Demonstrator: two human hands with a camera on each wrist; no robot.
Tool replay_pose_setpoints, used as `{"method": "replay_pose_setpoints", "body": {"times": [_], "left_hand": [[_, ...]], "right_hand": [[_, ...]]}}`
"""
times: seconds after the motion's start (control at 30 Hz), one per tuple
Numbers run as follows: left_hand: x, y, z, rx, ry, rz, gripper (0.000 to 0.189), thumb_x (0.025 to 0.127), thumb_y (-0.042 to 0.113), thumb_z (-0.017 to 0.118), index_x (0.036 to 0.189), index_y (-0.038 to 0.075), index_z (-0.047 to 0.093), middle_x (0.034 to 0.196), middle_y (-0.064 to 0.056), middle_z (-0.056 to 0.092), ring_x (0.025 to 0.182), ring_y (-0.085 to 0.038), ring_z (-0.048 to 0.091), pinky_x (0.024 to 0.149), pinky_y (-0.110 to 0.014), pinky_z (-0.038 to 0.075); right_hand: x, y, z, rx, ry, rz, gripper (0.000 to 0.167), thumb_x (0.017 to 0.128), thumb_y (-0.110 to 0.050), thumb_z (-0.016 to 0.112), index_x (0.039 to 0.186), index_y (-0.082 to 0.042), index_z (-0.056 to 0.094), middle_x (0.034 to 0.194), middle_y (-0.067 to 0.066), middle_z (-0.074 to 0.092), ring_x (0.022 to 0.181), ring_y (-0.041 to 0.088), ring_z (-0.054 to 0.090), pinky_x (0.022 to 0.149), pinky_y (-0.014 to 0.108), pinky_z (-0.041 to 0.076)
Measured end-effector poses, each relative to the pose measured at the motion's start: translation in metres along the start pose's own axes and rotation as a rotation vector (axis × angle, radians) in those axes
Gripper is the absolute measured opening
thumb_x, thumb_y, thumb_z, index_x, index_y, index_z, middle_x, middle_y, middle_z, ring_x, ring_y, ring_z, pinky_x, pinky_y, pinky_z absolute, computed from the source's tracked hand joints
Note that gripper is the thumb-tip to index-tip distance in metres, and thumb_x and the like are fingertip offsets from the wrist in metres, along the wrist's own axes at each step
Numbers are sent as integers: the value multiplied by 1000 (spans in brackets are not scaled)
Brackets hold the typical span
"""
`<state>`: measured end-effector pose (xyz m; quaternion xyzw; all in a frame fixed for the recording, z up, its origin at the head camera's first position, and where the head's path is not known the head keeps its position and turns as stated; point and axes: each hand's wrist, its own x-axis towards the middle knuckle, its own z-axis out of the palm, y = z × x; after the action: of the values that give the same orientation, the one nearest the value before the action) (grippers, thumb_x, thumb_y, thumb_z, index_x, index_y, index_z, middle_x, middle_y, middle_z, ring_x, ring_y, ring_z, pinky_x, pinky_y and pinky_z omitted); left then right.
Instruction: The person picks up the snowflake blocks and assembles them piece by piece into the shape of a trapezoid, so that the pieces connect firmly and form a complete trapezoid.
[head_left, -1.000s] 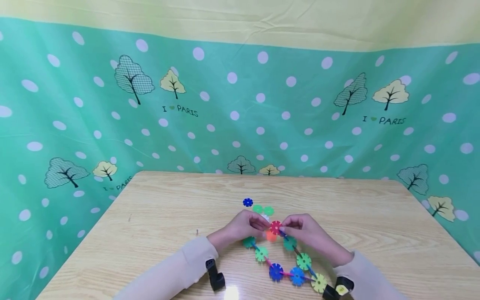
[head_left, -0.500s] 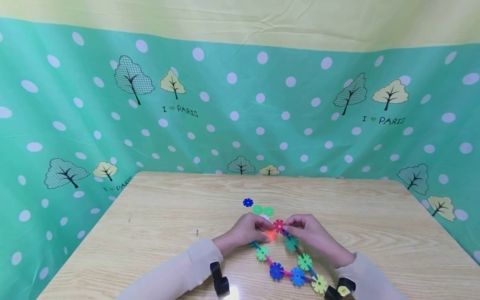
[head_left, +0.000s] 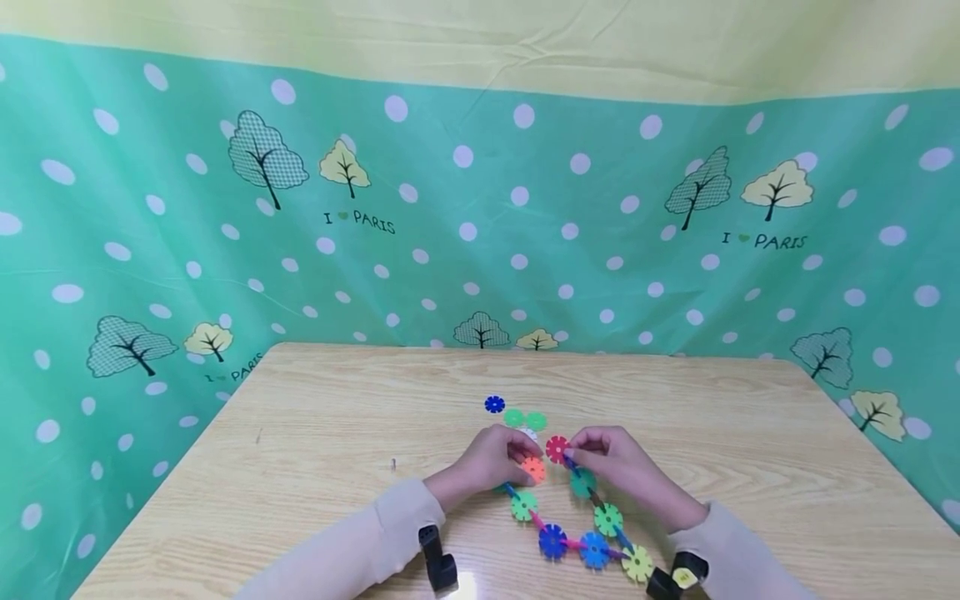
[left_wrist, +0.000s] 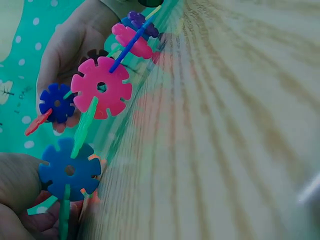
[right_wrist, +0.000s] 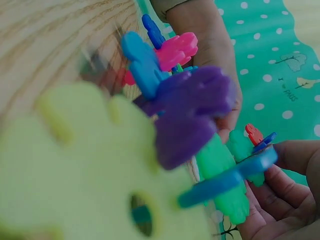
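Notched plastic interlocking discs form a chain that bends in a U on the table, through a dark blue disc (head_left: 552, 542) and a yellow disc (head_left: 637, 564). The left hand (head_left: 491, 458) pinches an orange disc (head_left: 533, 470) between thumb and fingers, over the chain's left end. At the other end, the right hand (head_left: 626, 468) pinches a blue disc (right_wrist: 266, 142) to which a red disc (head_left: 557, 450) is joined. A small gap separates the red and orange discs in the head view. The left fingers partly hide the chain's left end.
Behind the hands lie a loose dark blue disc (head_left: 494, 404), two green discs (head_left: 513, 417) and a white disc (head_left: 530, 434), partly covered by the left hand. A polka-dot curtain (head_left: 420, 208) hangs beyond the wooden table (head_left: 315, 442).
The left fingers have come away from beside the red disc, and the orange disc has shifted slightly left, its face now turned to view. The right hand, with the red disc, is nearly still.
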<state>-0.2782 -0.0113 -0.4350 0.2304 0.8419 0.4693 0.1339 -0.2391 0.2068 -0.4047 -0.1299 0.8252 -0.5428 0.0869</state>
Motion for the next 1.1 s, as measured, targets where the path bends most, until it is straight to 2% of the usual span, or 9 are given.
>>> {"method": "replay_pose_setpoints", "body": {"times": [0.3, 0.43, 0.6, 0.73, 0.87, 1.03, 1.1], "left_hand": [[-9, -7, -4, -155, 69, -71, 21, 70, 0, 80, 88, 7, 73, 78, 0, 66, 67, -12, 61, 60, -22, 52], [-15, -7, -6, -197, 84, -75, 18, 70, 0, 79, 85, 6, 72, 74, -1, 66, 66, -12, 60, 60, -23, 52], [-19, -10, -14, -250, 117, -79, 12, 76, 2, 74, 88, 5, 72, 77, -2, 66, 69, -12, 60, 63, -24, 52], [-19, -12, -23, -305, 147, -91, 12, 81, 4, 71, 93, 4, 71, 80, -3, 68, 70, -12, 61, 64, -27, 54], [-20, -7, -30, -320, 143, -62, 13, 82, 3, 69, 95, 3, 70, 83, -5, 69, 73, -16, 63, 68, -31, 55], [-20, -2, -35, -303, 142, -7, 14, 83, 0, 68, 96, 2, 70, 89, -8, 70, 76, -13, 62, 72, -29, 54], [-22, 6, -38, -304, 140, 4, 13, 83, -1, 67, 96, 0, 70, 90, -9, 70, 76, -12, 61, 73, -31, 54]], "right_hand": [[4, -4, 4, -7, -40, 8, 20, 91, -14, 60, 100, 4, 62, 82, 6, 63, 64, 9, 51, 55, 20, 45], [7, -6, 6, -34, -52, -12, 19, 93, -14, 59, 99, 3, 63, 81, 7, 62, 60, 9, 48, 50, 20, 42], [11, -6, 8, -51, -79, -26, 19, 93, -16, 59, 98, 2, 63, 85, 9, 64, 64, 11, 50, 53, 20, 43], [13, -4, 11, -38, -101, -5, 19, 93, -16, 59, 98, 1, 63, 85, 7, 64, 68, 13, 51, 54, 21, 43], [14, -5, 12, -8, -127, 13, 20, 93, -17, 59, 98, 2, 63, 88, 11, 65, 70, 13, 52, 57, 21, 44], [16, -7, 13, 19, -151, 20, 20, 93, -16, 58, 97, 3, 63, 89, 11, 66, 73, 13, 53, 62, 21, 45], [17, -8, 13, 28, -150, 23, 19, 93, -15, 58, 97, 3, 63, 88, 9, 65, 74, 14, 54, 64, 22, 46]]}}
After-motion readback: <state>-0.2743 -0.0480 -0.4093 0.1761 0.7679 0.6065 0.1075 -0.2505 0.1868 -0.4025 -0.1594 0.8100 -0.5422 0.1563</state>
